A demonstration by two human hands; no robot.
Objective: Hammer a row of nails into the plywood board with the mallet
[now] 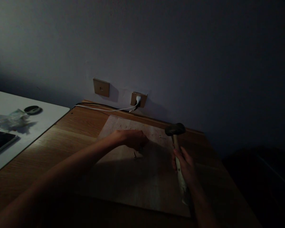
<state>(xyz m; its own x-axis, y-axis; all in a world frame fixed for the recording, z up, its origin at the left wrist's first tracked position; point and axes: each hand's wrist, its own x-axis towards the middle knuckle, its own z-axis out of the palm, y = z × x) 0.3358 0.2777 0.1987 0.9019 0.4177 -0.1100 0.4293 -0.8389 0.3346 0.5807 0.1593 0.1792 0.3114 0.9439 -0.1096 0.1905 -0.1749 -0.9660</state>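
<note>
My right hand is wrapped round the pale handle of a hammer, its dark head raised at the upper end. Over the middle of a thin wooden board, my left hand is closed with the fingers bent downward. What it pinches, if anything, is hidden in shadow. A nail stands up from the board just below the left hand. Another small nail shows near the board's far right part, and several small marks dot its far edge.
The board lies on a wooden table against the wall. Cables run along the back to a socket; a wall plate is beside it. On a white surface at left are a phone, crumpled plastic and a dark round object.
</note>
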